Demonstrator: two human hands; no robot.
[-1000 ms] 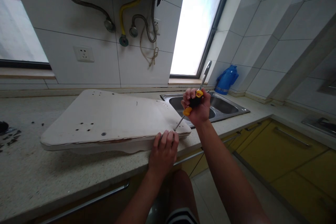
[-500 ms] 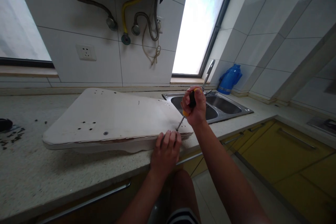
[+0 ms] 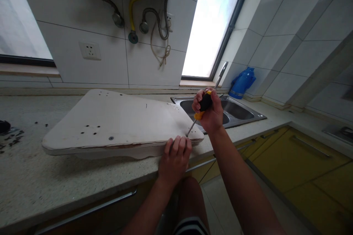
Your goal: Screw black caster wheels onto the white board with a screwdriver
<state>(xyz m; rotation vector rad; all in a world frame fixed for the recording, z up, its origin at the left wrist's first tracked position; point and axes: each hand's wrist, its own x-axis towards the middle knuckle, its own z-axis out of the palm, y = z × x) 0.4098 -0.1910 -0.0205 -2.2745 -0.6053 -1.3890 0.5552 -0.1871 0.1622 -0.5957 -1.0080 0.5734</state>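
Here your right hand [image 3: 209, 112] is clenched fully round the black-and-yellow handle of a screwdriver [image 3: 199, 112], fingers wrapped tight, no gap showing. The thin metal shaft slants down and left from that fist, and its tip meets the top face of the white board [image 3: 121, 123] just beyond your left fingertips. Your left hand [image 3: 175, 159] lies flat with the fingers [image 3: 179, 143] loosely extended and close together, hooked over the board's near edge at its right corner; it presses, gripping nothing. The board is a flat, rounded-corner panel, matte white, with small dark screw holes left of your left fingers and chipped brownish wear along the near edge. It rests on a speckled stone countertop [image 3: 55, 183], and its right end reaches the rim of a shiny steel sink [image 3: 237, 112] that sits just behind your right fist. Past that fist stand a curved metal faucet [image 3: 221, 74] and a blue plastic jug [image 3: 242, 82], well apart from the board.
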